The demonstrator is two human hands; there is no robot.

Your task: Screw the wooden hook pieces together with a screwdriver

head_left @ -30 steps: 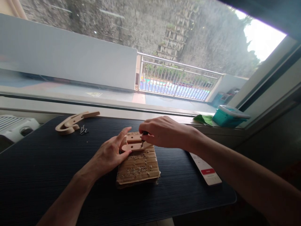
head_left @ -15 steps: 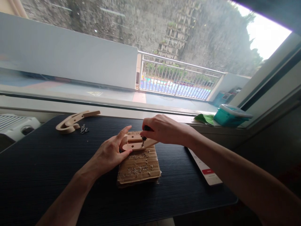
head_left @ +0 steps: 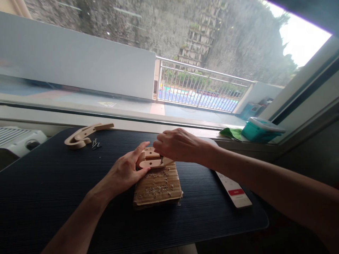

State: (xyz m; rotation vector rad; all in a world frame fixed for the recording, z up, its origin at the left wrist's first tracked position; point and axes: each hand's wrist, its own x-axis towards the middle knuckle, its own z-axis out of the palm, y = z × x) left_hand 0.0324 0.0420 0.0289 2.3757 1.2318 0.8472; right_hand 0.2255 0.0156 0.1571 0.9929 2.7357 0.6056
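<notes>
The right hand (head_left: 180, 144) had moved since the frame half a second earlier: its fingers had closed lower and further round the driver (head_left: 161, 159), hiding the dark handle previously seen, and only the shaft showed beneath. The forearm had shifted too, uncovering more of the phone (head_left: 234, 190). The left hand (head_left: 125, 169) had kept its place on the piece (head_left: 156, 163). In my judgement this was a fresh hold or a turn of the driver, with the fastening still in progress.

Right grip: clamped on the driver, which stood near upright on the near arm of the piece. Whether a screw sat under the tip could not be told. Left grip: clamped on the left end of the piece, thumb against its near side. The piece lay on the far part of the cardboard (head_left: 159, 192), around mid-desk.

The other piece (head_left: 79, 137) lay by the far-left corner of the desk (head_left: 212, 218), screws (head_left: 95, 144) just beside it. The phone lay near the right edge, below the right forearm. Bare surface showed between cardboard and phone, and between cardboard and near edge.
</notes>
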